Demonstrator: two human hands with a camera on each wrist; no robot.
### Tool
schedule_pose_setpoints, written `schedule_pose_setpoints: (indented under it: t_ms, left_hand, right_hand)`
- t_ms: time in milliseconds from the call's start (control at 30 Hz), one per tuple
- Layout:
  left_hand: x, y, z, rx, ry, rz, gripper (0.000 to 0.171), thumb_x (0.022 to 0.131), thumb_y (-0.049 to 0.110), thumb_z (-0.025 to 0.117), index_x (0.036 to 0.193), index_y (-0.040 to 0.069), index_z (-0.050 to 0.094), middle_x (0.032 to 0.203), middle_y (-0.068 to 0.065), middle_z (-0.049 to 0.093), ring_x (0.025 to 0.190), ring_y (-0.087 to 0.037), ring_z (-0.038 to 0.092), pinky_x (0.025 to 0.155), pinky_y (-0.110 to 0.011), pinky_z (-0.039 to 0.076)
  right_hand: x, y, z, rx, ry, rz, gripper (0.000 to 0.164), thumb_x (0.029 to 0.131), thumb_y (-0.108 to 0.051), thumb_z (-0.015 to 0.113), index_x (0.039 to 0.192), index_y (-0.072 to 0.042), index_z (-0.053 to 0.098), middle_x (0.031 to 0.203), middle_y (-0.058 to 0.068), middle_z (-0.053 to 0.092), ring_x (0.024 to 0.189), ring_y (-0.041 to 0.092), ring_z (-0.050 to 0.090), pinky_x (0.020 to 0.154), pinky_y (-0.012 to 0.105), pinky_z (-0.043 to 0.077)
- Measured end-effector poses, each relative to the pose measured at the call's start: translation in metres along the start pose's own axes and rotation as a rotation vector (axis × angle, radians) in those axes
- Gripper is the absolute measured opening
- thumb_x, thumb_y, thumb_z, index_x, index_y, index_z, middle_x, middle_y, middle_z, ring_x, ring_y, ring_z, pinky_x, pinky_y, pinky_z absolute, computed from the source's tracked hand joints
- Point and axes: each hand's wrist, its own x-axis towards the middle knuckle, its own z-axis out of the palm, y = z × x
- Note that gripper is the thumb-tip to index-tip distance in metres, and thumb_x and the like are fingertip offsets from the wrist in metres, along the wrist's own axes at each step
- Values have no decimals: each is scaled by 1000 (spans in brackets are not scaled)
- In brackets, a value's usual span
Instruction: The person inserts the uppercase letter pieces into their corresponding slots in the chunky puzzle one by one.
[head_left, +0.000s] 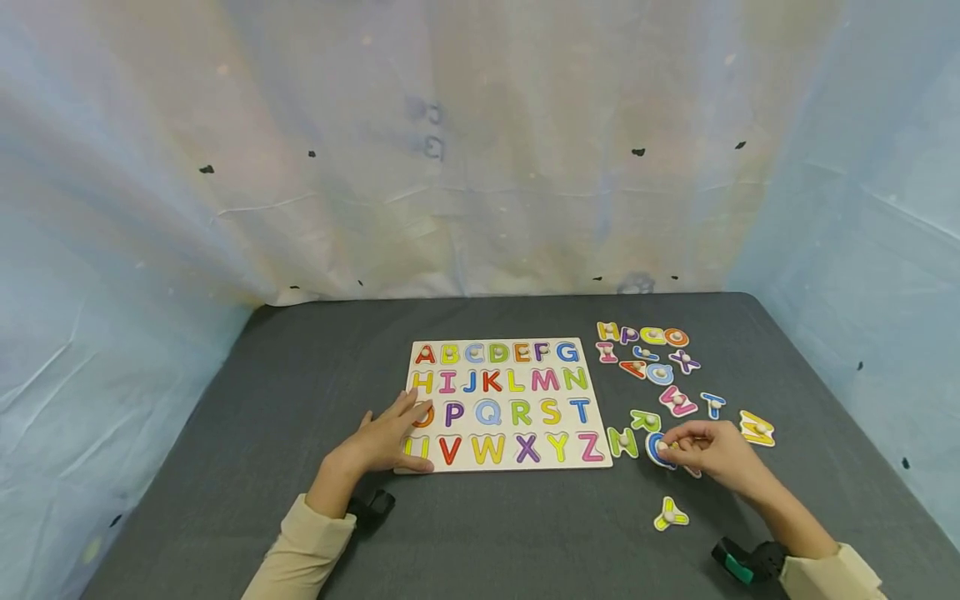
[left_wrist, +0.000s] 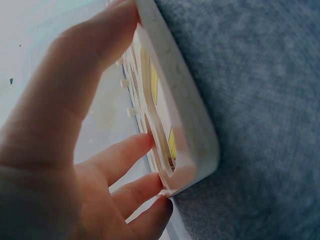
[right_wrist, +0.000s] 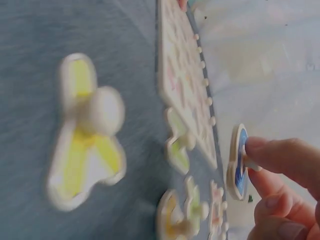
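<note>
My right hand (head_left: 708, 450) pinches the knob of a blue letter puzzle piece (right_wrist: 241, 162), tilted on edge and lifted above the table in the right wrist view. Near it lie a green N piece (head_left: 622, 442), a green R piece (head_left: 646, 421) and a yellow Y piece (head_left: 670, 514). To the left is the wooden alphabet board (head_left: 517, 472), with knobbed pieces along part of its top row. My left hand (head_left: 380, 440) rests on the board's left side, fingers spread, thumb at the front edge; in the left wrist view its fingertips (left_wrist: 145, 141) touch the board's rim.
Several more letter pieces lie beyond and right of the board, among them an orange O (head_left: 676, 337), a pink W (head_left: 678, 402), a blue T (head_left: 713, 406) and a purple X (head_left: 684, 361). Dark cloth covers the table (head_left: 322, 358); pale sheeting (head_left: 480, 208) hangs behind.
</note>
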Motion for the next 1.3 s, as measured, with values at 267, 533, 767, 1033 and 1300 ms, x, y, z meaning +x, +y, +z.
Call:
schedule_pose_setpoints:
  t_ms: [267, 533, 767, 1033, 1300]
  left_hand:
    - [1, 0, 0, -10, -6, -3, 103, 69, 45, 84, 151, 12, 31, 163, -16, 16, 151, -38, 17, 111, -75, 11]
    - [0, 0, -1, -10, -8, 2, 103, 69, 45, 83, 151, 11, 32, 163, -17, 16, 151, -39, 17, 110, -75, 12]
    - [-1, 1, -2, -7, -9, -1, 102, 69, 44, 83, 151, 11, 32, 163, -17, 16, 151, -39, 17, 110, -75, 12]
    - [-1, 0, -2, -10, 2, 6, 102, 69, 44, 84, 151, 10, 32, 163, -18, 16, 151, -39, 17, 110, -75, 12]
    - [1, 0, 0, -6, 5, 12, 102, 69, 44, 83, 151, 11, 32, 163, -18, 17, 151, -39, 17, 110, -75, 12]
  right_hand:
    - [29, -12, 8, 15, -25, -28, 19, 84, -8, 71, 94, 9, 70, 59, -15, 39, 50, -4, 35, 44, 21, 31]
    - [56, -17, 11, 21, -29, 17, 24, 85, -12, 71, 97, 9, 70, 58, -12, 43, 51, -1, 37, 48, 21, 33]
    - [81, -25, 16, 1, -1, 31, 25, 85, -11, 71, 98, 10, 70, 58, -10, 43, 49, 1, 36, 49, 21, 32]
    - [116, -31, 25, -33, 56, 64, 26, 85, -15, 72, 98, 8, 71, 58, -9, 44, 60, 7, 42, 56, 23, 34]
    - [144, -23, 36, -4, 104, 48, 30, 85, -24, 73, 95, 3, 73, 59, -8, 47, 63, 12, 44, 59, 26, 33]
